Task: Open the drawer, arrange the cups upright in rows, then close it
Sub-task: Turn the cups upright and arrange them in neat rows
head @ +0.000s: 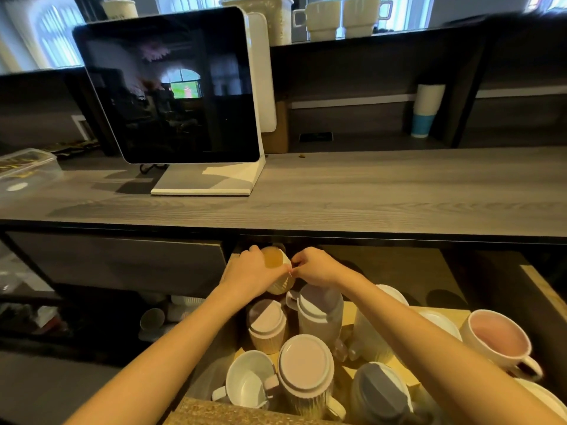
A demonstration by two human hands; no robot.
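The drawer (395, 269) under the counter stands open, holding several cups. My left hand (251, 273) grips a ribbed cream cup (277, 265) at the drawer's back left, tilted with its mouth toward me. My right hand (316, 265) pinches the rim of that same cup from the right. Below them stand lidded ribbed cups (267, 325) (319, 311) (306, 372), a grey-lidded cup (380, 391), a white mug (250, 378) lying tilted, and a pink mug (497, 338) at the right.
A grey wooden counter (368, 191) runs above the drawer, with a tablet screen on a white stand (171, 96). A stack of paper cups (426, 108) sits on the back shelf. A clear plastic box (24, 167) is at left. An open shelf (159, 320) holds more crockery.
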